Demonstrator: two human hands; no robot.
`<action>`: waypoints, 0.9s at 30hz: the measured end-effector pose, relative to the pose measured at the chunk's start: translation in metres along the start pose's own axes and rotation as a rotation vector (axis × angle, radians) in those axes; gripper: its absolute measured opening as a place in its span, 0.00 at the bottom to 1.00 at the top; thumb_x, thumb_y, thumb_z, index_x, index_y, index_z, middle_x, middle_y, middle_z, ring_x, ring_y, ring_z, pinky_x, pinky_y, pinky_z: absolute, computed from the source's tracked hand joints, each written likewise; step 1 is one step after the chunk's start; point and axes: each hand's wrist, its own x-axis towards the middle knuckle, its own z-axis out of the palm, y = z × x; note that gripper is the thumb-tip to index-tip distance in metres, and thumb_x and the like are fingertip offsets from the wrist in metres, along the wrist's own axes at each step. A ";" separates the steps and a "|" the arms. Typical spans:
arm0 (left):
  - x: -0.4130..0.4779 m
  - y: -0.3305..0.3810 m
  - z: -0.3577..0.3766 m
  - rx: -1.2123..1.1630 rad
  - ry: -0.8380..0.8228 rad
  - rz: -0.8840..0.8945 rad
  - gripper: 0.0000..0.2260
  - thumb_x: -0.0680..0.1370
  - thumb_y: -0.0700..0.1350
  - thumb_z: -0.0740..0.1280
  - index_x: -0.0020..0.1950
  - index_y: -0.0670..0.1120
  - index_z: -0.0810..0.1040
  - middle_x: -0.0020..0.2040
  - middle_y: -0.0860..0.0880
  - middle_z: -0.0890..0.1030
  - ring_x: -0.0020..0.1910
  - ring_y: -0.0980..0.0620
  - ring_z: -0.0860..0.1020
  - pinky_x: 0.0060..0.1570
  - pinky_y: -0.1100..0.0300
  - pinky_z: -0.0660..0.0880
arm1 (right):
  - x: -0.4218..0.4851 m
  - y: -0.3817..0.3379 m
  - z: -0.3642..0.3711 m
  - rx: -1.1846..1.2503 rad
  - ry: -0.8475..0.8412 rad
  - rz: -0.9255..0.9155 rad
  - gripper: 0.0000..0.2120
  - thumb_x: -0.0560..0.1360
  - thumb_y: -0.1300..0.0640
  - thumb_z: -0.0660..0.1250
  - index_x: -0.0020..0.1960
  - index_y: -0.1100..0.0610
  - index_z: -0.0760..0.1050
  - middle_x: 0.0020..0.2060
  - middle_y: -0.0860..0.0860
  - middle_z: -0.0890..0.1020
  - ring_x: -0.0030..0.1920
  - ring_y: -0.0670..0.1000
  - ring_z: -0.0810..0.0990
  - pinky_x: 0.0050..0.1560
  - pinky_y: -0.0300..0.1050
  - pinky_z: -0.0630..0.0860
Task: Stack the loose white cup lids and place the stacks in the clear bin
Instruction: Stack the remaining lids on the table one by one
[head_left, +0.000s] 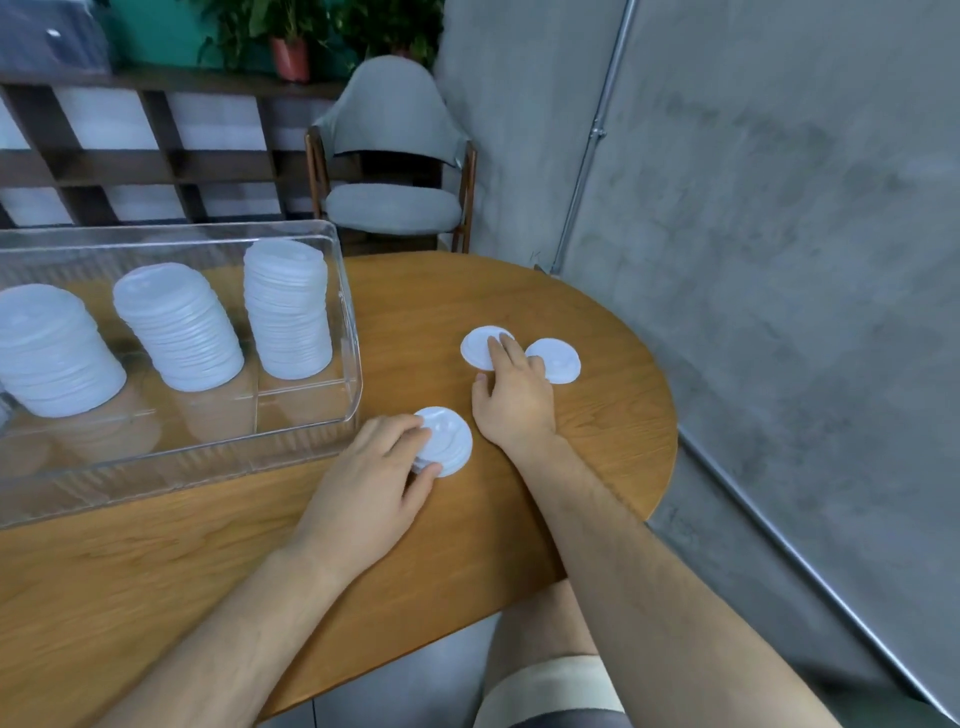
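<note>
A short stack of white cup lids (451, 441) lies on the wooden table just right of the clear bin (349, 332). My left hand (371, 475) grips this stack, fingers over its top and thumb at its near edge. Farther back, my right hand (511, 395) lies flat with straight fingertips pressing on a single loose lid (478, 347). Another loose lid (558, 359) sits just right of that hand, partly under its fingers. Inside the bin stand three tall lid stacks (288, 306), (179, 325), (52, 353).
The round wooden table (597, 447) ends close behind and right of the loose lids. A grey padded chair (395, 156) stands beyond the table. A grey concrete wall with a metal conduit (592, 140) runs along the right. My knee (540, 644) shows below the table edge.
</note>
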 end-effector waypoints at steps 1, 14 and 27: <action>0.006 0.002 0.004 0.008 0.005 -0.020 0.16 0.79 0.48 0.68 0.63 0.40 0.81 0.63 0.49 0.78 0.62 0.48 0.75 0.61 0.51 0.77 | 0.001 0.001 0.001 -0.011 -0.007 0.006 0.26 0.82 0.52 0.59 0.78 0.56 0.64 0.79 0.50 0.64 0.69 0.58 0.67 0.67 0.55 0.70; 0.009 0.004 0.009 -0.044 0.007 -0.130 0.19 0.78 0.50 0.72 0.66 0.42 0.80 0.68 0.49 0.76 0.68 0.50 0.72 0.67 0.55 0.71 | -0.002 0.008 0.007 0.155 0.139 0.018 0.14 0.77 0.44 0.70 0.55 0.53 0.75 0.55 0.50 0.79 0.58 0.55 0.73 0.57 0.48 0.71; -0.008 0.003 -0.007 -0.122 -0.039 -0.168 0.21 0.78 0.53 0.71 0.68 0.45 0.77 0.73 0.51 0.72 0.72 0.53 0.70 0.71 0.61 0.67 | -0.055 -0.001 -0.020 0.502 0.068 -0.107 0.24 0.72 0.46 0.74 0.65 0.53 0.75 0.57 0.46 0.77 0.59 0.41 0.75 0.61 0.40 0.74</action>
